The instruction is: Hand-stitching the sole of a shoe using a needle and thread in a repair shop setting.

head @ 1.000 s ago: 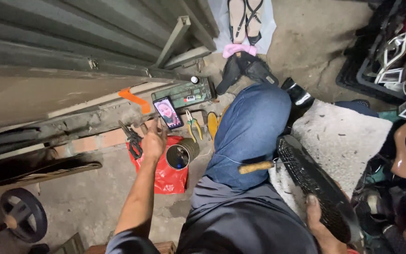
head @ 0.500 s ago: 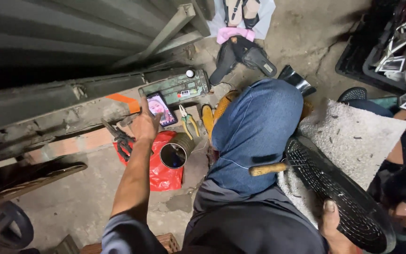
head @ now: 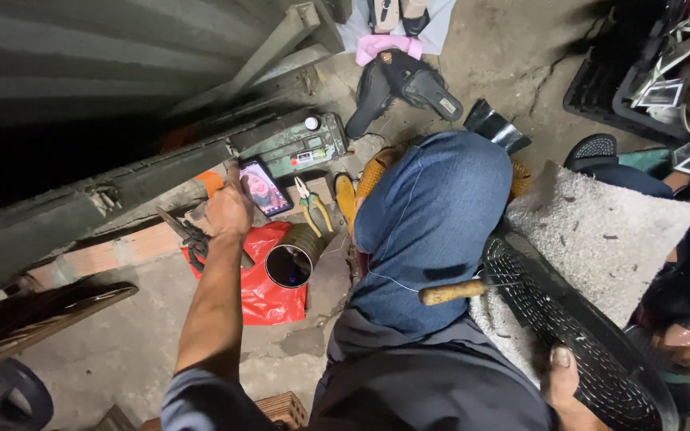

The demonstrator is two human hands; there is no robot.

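Observation:
My left hand [head: 228,209] reaches forward to a lit phone [head: 265,187] that leans by a low wall ledge; one finger points up along the phone's left edge. My right hand [head: 562,375] grips the near rim of a black ribbed shoe sole [head: 576,327] that rests beside my bent knee in blue trousers [head: 433,223]. A wooden-handled tool [head: 457,290] lies across my thigh, touching the sole. An open tin can [head: 291,262] sits on a red plastic bag [head: 261,279] just right of my left wrist.
Pliers with yellow handles [head: 313,206] lie by the phone, a green box [head: 297,145] behind it. A grey stone slab [head: 608,231] sits to the right. Black shoes [head: 401,80] and a pink slipper [head: 389,44] lie ahead. A black crate [head: 624,88] holds footwear.
The view has tilted down and closer. My left hand has stayed at the phone, its finger now raised along the edge. The right hand keeps its hold on the sole.

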